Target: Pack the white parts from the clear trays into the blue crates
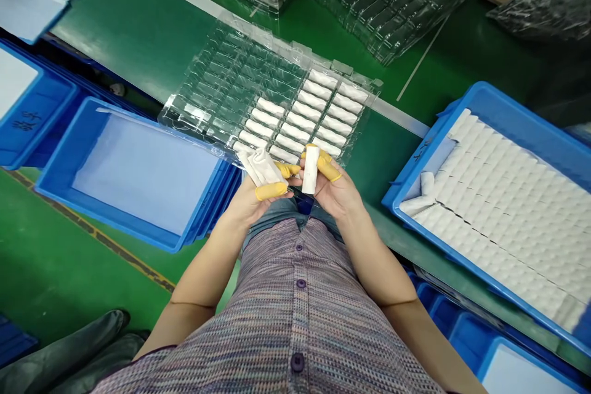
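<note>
Two bare hands meet just above the person's striped knit shirt (300, 320), fingertips capped in yellow rubber cots (271, 191). The left hand (258, 197) is closed on a small bundle of white wrapped cylinders (259, 165), whose long axes lean toward 11 o'clock out of the fingers. The right hand (333, 189) pinches a single white wrapped cylinder (310, 171), fingers clamped near its upper end. It stands nearly upright, its long axis running 12 to 6 o'clock. Just beyond both hands, at 12 o'clock, a clear plastic blister tray (217, 83) lies on the green tabletop (138, 24). Its filled pockets hold pieces lying crosswise, roughly 10 to 4 o'clock, so the pinched piece stands turned against them. The right hand is nearer those filled rows. At 3 o'clock sits a blue plastic bin (508, 106) packed with white pieces, and at 9 o'clock a second blue bin (62, 151) lined with a pale sheet.
</note>
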Available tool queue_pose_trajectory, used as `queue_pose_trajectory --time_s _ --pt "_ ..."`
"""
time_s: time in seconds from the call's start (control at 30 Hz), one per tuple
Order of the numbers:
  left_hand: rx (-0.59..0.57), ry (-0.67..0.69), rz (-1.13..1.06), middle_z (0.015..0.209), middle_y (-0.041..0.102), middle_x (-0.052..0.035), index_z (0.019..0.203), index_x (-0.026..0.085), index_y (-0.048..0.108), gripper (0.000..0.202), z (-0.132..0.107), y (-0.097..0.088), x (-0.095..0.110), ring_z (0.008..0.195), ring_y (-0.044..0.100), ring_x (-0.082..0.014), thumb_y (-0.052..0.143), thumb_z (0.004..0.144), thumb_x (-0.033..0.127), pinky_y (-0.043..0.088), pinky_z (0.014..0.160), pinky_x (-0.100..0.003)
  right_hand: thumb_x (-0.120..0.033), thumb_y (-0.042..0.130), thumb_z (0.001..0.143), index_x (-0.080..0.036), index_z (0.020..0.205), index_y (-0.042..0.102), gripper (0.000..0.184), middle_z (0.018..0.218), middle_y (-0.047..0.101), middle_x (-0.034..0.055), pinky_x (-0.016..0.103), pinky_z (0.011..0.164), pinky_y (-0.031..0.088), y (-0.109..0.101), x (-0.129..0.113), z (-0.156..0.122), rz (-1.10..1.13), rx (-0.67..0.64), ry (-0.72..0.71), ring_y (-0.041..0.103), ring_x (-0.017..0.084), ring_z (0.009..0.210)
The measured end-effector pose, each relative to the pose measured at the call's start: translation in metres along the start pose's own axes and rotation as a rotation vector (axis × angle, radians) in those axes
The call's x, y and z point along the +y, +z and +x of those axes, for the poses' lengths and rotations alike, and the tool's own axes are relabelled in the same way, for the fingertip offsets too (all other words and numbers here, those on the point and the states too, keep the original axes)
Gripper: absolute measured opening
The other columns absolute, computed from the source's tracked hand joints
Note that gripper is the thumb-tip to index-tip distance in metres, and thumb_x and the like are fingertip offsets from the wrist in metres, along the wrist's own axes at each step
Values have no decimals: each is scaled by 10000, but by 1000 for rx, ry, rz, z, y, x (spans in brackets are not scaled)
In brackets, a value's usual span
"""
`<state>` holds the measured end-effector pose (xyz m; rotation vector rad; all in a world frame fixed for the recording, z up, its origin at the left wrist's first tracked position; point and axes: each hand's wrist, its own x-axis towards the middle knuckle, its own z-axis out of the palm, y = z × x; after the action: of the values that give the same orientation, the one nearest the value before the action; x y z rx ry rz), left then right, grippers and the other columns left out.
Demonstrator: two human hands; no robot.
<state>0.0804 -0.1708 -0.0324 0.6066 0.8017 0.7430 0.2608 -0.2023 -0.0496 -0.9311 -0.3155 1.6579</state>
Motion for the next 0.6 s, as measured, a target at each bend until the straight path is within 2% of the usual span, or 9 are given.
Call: queue_pose_trajectory --time_s 0.07,0.2,0.3,0.47,0.53,0.6 --pt "-24 0 30 960 786 -75 927 160 768 425 -2 -1 0 819 779 -224 971 571 273 627 603 -229 -518 931 686 -276 1034 696 485 840 771 -25 408 794 676 2 -2 -1 -41 -8 -7 775 227 820" --pt "-44 37 54 1007 772 -85 822 159 747 362 -2 0 -1 854 753 -213 957 536 232 592 558 -201 -534 932 669 -275 984 727 457 816 770 -20 436 826 660 12 -2 -2 -111 -25 -71 775 248 878" --pt "-83 46 23 981 761 -65 784 165 736 364 -2 1 -2 770 710 -167 957 504 234 588 562 -206 -518 943 651 -270 965 764 438 797 772 -7 436 865 635 22 1 -6 -131 -47 -107 764 248 891" --pt "-150 47 -15 858 732 -35 804 163 722 403 -3 -4 -2 659 662 -130 968 505 277 579 578 -229 -552 908 685 -272 1021 772 458 897 759 -1 371 833 605 31 13 -12 -264 74 -242 706 200 872" --pt "-134 30 -44 791 715 -17 835 167 721 422 -3 -9 -2 641 663 -124 972 520 293 585 600 -234 -543 927 648 -269 1059 753 524 911 721 -14 318 794 595 32 17 -14 -305 127 -294 664 163 832" --pt "-85 16 -88 763 710 3 874 185 721 460 -4 -14 -4 637 667 -118 983 516 305 592 613 -230 -559 928 635 -257 1064 727 562 910 688 -19 282 750 592 32 21 -17 -308 138 -264 634 138 794"
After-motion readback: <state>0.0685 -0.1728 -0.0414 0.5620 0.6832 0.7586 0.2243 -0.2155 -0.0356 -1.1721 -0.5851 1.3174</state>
